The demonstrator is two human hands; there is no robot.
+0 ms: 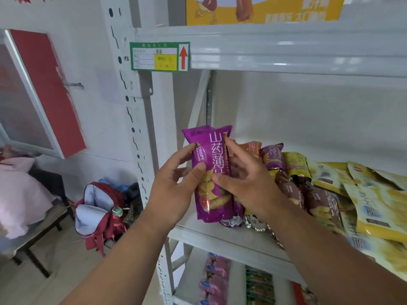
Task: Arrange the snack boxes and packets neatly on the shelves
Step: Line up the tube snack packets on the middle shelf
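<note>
Both arms reach forward and up from the bottom of the view, forearms bare, converging at centre. Left hand (176,186): palm facing right, thumb pressed flat across the front of the purple packet (209,172), index tip up at its left edge, remaining fingers curled behind. Right hand (244,183): back of hand toward the camera, index finger up along the packet's right edge, thumb on its front lower down, other fingers curled behind. Wrists level, hands just apart.

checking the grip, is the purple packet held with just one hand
No, both the left hand and the right hand grip the purple packet.
</note>
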